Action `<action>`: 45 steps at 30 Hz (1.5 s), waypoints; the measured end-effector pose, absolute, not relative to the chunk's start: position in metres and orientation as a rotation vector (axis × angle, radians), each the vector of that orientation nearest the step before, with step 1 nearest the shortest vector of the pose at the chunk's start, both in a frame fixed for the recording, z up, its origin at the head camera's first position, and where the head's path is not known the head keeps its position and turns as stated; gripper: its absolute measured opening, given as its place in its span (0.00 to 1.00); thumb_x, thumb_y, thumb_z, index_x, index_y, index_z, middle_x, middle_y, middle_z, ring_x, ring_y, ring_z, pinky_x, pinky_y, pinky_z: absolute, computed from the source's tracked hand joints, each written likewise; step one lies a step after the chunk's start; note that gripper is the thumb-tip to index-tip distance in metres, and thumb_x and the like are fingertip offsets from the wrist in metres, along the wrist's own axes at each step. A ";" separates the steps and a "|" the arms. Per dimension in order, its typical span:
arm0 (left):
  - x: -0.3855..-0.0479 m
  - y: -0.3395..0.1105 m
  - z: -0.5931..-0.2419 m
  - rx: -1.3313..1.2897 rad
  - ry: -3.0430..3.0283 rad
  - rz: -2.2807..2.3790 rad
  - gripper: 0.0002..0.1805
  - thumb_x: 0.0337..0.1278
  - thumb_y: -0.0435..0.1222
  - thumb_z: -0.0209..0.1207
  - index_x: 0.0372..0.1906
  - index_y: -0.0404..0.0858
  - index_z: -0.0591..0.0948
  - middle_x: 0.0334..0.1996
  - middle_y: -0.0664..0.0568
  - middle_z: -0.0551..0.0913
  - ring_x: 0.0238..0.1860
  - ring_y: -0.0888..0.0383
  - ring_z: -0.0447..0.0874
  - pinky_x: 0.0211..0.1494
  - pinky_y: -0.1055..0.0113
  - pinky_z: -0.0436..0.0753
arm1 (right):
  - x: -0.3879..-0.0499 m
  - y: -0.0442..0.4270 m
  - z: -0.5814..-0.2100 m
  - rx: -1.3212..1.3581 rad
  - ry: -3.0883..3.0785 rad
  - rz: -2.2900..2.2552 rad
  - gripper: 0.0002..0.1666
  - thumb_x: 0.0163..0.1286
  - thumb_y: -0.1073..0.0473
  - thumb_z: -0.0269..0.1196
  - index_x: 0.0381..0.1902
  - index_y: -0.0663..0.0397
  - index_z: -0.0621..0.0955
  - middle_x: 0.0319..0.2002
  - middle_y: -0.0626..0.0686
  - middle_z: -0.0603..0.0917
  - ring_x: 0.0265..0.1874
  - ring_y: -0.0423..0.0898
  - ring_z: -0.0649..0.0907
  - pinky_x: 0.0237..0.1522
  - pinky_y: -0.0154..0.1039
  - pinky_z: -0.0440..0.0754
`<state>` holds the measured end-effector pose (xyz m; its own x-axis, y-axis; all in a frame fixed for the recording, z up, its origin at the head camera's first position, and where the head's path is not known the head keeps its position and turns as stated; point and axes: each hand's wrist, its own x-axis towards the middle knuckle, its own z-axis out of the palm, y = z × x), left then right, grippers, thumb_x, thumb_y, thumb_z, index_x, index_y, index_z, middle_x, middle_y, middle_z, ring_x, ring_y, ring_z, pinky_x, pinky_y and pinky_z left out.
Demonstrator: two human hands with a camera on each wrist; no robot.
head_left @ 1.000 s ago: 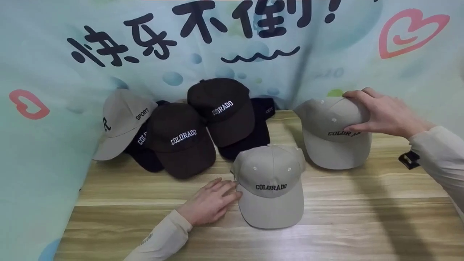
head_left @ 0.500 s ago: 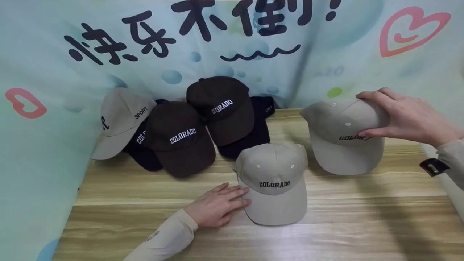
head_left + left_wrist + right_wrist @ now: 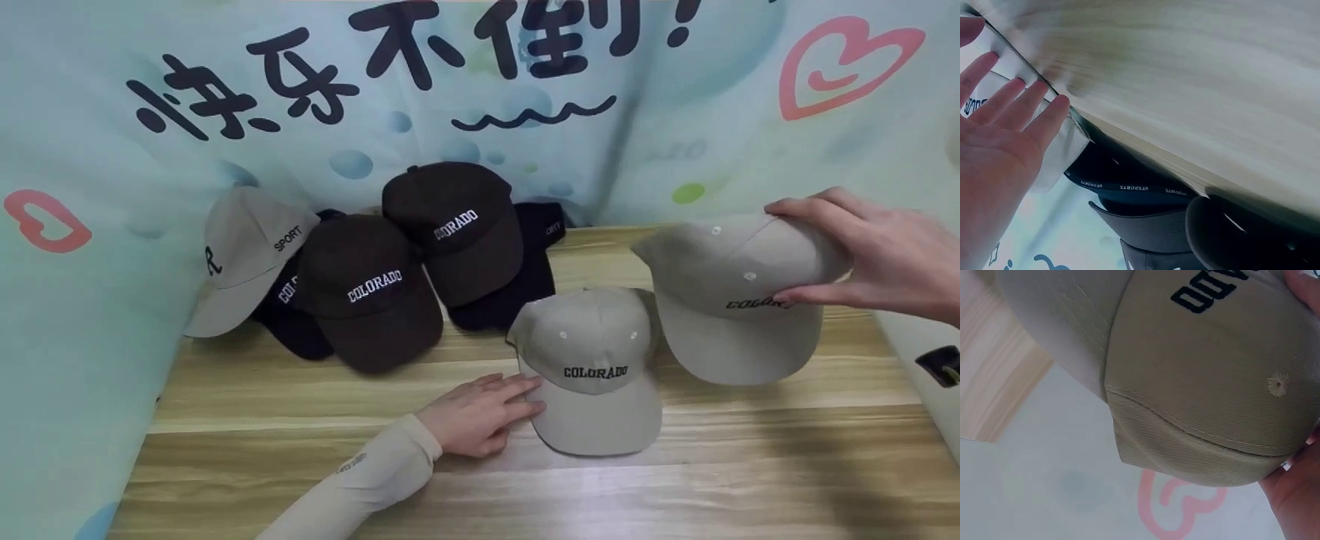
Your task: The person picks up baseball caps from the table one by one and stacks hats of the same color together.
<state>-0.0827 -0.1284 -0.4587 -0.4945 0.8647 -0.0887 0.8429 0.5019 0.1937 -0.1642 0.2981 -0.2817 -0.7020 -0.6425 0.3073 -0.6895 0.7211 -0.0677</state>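
Two light grey baseball caps lettered COLORADO are at my hands in the head view. With straight fingers, my left hand (image 3: pixel 474 420) touches the left side of the nearer cap (image 3: pixel 596 416), which lies on the table, brim toward me. My right hand (image 3: pixel 892 259) grips the other cap (image 3: pixel 739 341) by the right side of its crown, the thumb over part of its lettering. That cap appears slightly raised, close to the right of the nearer one. The right wrist view shows the gripped cap's crown (image 3: pixel 1202 377) up close; most of the fingers are hidden.
At the back left stand two dark brown caps (image 3: pixel 371 322) (image 3: pixel 480 262) over dark navy caps (image 3: pixel 536 289). A grey SPORT cap (image 3: pixel 251 247) leans at the far left. A printed cloth (image 3: pixel 292 172) hangs behind the wooden table (image 3: pixel 300 435). Near the right edge is a small black object (image 3: pixel 937 366).
My right hand has moved right and toward me, carrying its cap. The nearer cap has slid right and slightly away, with my left hand following at its side.
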 end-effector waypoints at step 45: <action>-0.076 -0.146 -0.449 1.385 2.686 0.045 0.23 0.60 0.38 0.59 0.61 0.42 0.76 0.66 0.42 0.69 0.66 0.45 0.67 0.66 0.53 0.66 | -0.128 0.180 -0.371 1.242 -2.770 0.384 0.51 0.45 0.31 0.72 0.61 0.51 0.72 0.45 0.55 0.76 0.34 0.53 0.79 0.27 0.50 0.80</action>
